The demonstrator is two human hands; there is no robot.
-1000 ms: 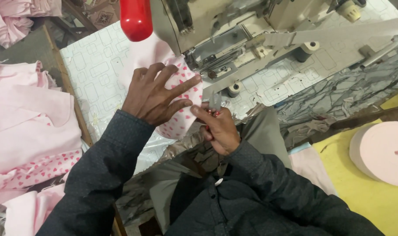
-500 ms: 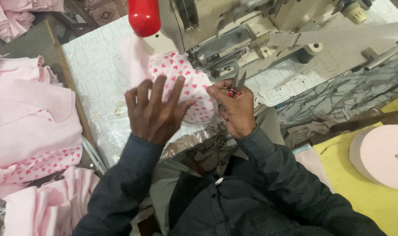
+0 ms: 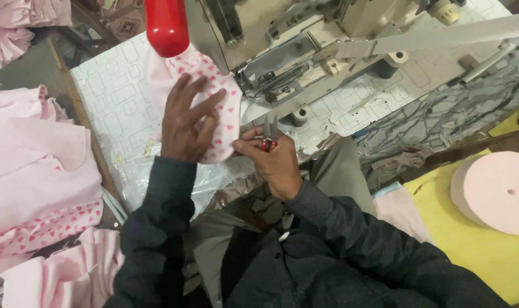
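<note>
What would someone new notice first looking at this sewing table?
Probably the glossy red cylinder hanging at top left, just above the pink heart-print fabric. The left hand lies spread on that fabric beside the sewing machine, while the right hand grips red-handled snips.

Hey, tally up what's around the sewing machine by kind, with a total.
Hands: 2, left hand flat on the heart-print fabric piece, right hand holding the red-handled snips
Heart-print fabric piece at the machine: 1
Snips: 1
Sewing machine: 1
Red cylinder: 1
Pink tape roll: 1
Total: 7
</note>
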